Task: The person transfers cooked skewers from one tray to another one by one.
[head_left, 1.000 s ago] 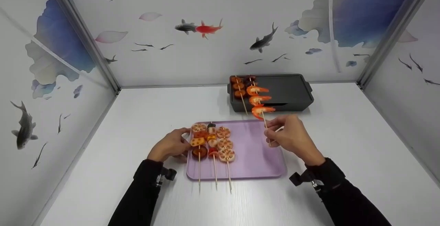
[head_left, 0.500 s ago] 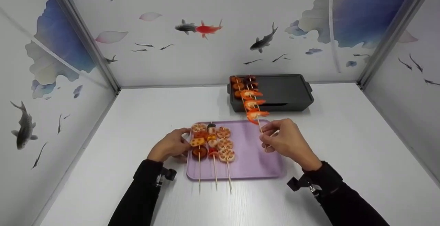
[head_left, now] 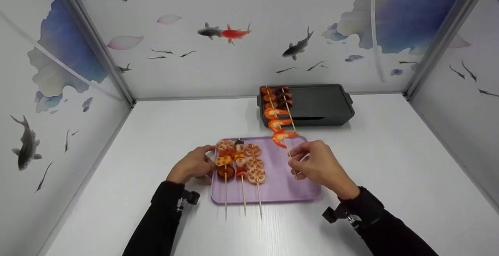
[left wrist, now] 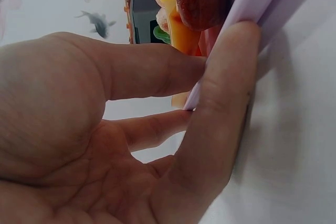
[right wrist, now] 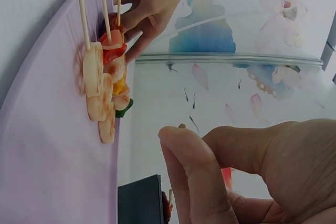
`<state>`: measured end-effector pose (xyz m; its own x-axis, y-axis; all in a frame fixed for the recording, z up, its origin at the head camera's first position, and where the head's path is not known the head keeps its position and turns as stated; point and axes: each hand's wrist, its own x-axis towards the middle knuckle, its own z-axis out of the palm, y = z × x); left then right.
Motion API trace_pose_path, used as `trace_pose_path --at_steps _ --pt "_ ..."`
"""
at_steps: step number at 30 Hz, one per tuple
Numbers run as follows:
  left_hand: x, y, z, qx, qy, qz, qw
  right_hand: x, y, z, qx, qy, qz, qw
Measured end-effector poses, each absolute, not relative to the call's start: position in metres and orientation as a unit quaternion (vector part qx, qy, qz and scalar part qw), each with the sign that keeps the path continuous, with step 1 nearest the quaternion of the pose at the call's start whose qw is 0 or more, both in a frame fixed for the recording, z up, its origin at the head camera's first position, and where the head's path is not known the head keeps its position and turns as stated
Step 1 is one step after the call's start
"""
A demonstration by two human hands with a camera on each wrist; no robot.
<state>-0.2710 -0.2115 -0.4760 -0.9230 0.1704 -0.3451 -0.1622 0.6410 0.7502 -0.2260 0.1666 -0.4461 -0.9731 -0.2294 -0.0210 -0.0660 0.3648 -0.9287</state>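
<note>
My right hand (head_left: 315, 164) pinches the bare stick end of a shrimp skewer (head_left: 280, 125), holding it above the right part of a purple tray (head_left: 288, 195). Three orange shrimp on it point toward the grill. In the right wrist view, the skewer is mostly hidden behind the fingers (right wrist: 197, 166). At the tray's left edge my left hand (head_left: 193, 164) grips the rim, with fingers (left wrist: 226, 93) on both sides of it. On the tray lie a lotus root skewer (head_left: 256, 163), a mixed vegetable skewer (head_left: 240, 158) and another mixed skewer (head_left: 225, 161), sticks over the front edge.
A dark grey grill (head_left: 319, 104) stands behind the tray by the back wall. On its left side lie a skewer of round orange-brown pieces (head_left: 269, 97) and a skewer of dark pieces (head_left: 285, 95). White walls with painted fish enclose the table (head_left: 163, 123).
My right hand has moved left and toward me with the shrimp skewer, from in front of the grill to lower over the tray. The left hand stays at the tray's edge.
</note>
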Motion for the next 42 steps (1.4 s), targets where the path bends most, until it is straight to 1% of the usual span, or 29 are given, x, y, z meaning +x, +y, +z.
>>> trace_pose_path --at_steps 13,28,32,39,42 --pt "-0.274 -0.212 -0.481 -0.001 0.89 0.413 0.194 -0.216 0.157 -0.454 -0.102 0.828 -0.545 0.086" --pt "-0.273 -0.213 -0.478 0.0 0.884 0.423 0.198 -0.206 0.149 -0.46 -0.133 0.836 -0.524 0.095" --pt "-0.273 -0.212 -0.478 0.0 0.886 0.419 0.197 -0.205 0.147 -0.463 -0.145 0.844 -0.509 0.086" --pt "-0.273 -0.213 -0.478 0.008 0.889 0.415 0.194 -0.204 0.145 -0.467 -0.169 0.873 -0.455 0.049" --pt "-0.274 -0.213 -0.479 0.009 0.889 0.415 0.192 -0.203 0.145 -0.469 -0.168 0.878 -0.447 0.044"
